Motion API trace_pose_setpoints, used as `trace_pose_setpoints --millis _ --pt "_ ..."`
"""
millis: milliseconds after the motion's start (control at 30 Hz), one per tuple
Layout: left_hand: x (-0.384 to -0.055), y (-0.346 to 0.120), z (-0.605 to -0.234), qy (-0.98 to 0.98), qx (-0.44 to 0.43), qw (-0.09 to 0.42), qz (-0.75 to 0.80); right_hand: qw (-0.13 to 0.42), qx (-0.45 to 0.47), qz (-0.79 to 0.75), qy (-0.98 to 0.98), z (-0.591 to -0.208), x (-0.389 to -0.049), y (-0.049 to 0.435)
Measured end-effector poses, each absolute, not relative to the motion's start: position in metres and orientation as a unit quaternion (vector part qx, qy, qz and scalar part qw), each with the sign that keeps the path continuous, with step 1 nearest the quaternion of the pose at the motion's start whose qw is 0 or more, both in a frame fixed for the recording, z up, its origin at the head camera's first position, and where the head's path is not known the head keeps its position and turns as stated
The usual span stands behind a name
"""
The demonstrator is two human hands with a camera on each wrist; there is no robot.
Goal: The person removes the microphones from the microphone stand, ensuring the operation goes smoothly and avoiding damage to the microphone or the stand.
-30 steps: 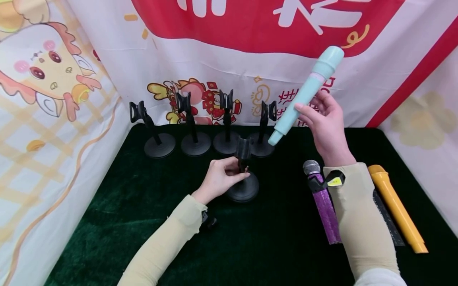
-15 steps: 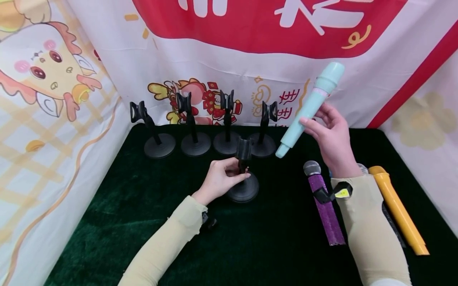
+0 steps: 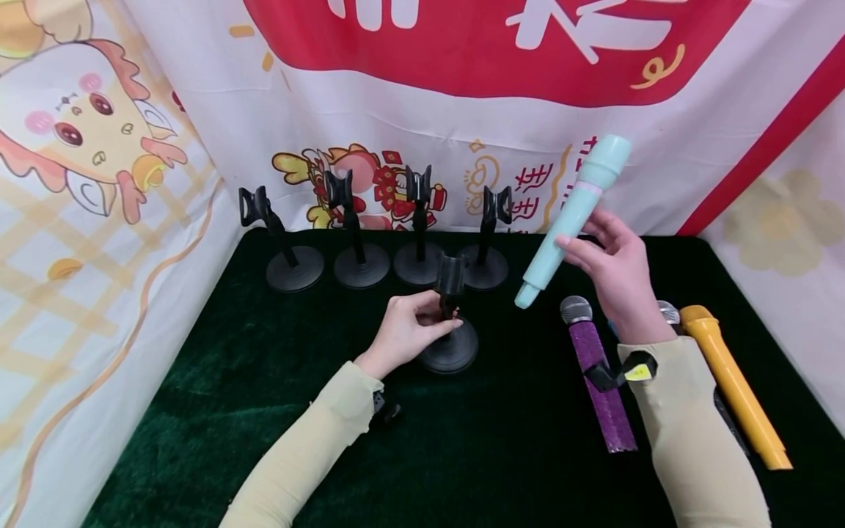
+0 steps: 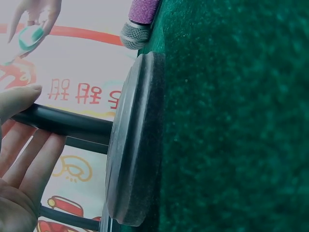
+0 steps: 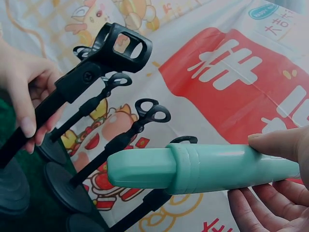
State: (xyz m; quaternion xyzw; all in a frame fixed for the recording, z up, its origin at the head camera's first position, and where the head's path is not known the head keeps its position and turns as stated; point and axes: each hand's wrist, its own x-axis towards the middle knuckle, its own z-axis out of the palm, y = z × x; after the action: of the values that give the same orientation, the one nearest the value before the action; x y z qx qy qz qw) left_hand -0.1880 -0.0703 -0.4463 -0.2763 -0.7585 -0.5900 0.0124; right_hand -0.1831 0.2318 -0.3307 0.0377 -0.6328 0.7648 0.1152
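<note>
My left hand [image 3: 411, 328] grips the stem of a black microphone stand [image 3: 450, 350], thumb on one side and fingers on the other. Its round base rests on the dark green cloth, and its clip at the top holds nothing. In the left wrist view the stem [image 4: 72, 123] runs between thumb and fingers. My right hand [image 3: 617, 271] pinches a mint-green microphone [image 3: 573, 220] in the air, to the right of the stand. The microphone is tilted, head up to the right, its narrow tail pointing down-left. In the right wrist view that tail [image 5: 142, 167] points toward the stand's clip [image 5: 120, 50].
Several more black stands [image 3: 359, 265] line the back of the table by the printed backdrop. A purple microphone [image 3: 597, 381] lies at the right, beside a yellow microphone [image 3: 736, 385]. Another silver-headed microphone [image 3: 670, 312] is mostly hidden under my right forearm.
My right hand has lowered the mint-green microphone and come slightly nearer, moving a little to the right. The left hand and the stand it grips stay in place.
</note>
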Motion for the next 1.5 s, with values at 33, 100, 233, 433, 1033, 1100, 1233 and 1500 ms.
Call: trace_pose_setpoints --millis 33,100,233,433,1033,1100,1233,1500 --pt "-0.188 -0.07 -0.447 -0.759 -0.276 0.013 -0.59 0.114 0.036 0.762 -0.637 -0.332 -0.182 0.233" --pt "-0.188 -0.07 -0.446 -0.76 -0.275 0.013 -0.588 0.112 0.031 0.755 -0.646 -0.334 -0.179 0.235" --pt "-0.187 -0.07 -0.446 -0.762 -0.274 0.013 -0.586 0.105 0.024 0.741 -0.663 -0.338 -0.174 0.239" --pt "-0.187 -0.07 -0.446 -0.759 -0.278 0.017 -0.589 0.097 0.028 0.735 -0.67 -0.345 -0.17 0.244" --pt "-0.188 -0.068 -0.445 -0.76 -0.273 0.015 -0.59 0.052 0.025 0.695 -0.717 -0.368 -0.155 0.253" --pt "-0.188 -0.068 -0.444 -0.76 -0.272 0.015 -0.59 0.047 0.024 0.689 -0.722 -0.371 -0.154 0.254" --pt "-0.188 -0.068 -0.445 -0.76 -0.27 0.014 -0.591 0.034 0.021 0.678 -0.734 -0.375 -0.151 0.254" --pt "-0.187 -0.069 -0.446 -0.76 -0.266 0.013 -0.593 0.02 0.017 0.637 -0.77 -0.388 -0.146 0.254"
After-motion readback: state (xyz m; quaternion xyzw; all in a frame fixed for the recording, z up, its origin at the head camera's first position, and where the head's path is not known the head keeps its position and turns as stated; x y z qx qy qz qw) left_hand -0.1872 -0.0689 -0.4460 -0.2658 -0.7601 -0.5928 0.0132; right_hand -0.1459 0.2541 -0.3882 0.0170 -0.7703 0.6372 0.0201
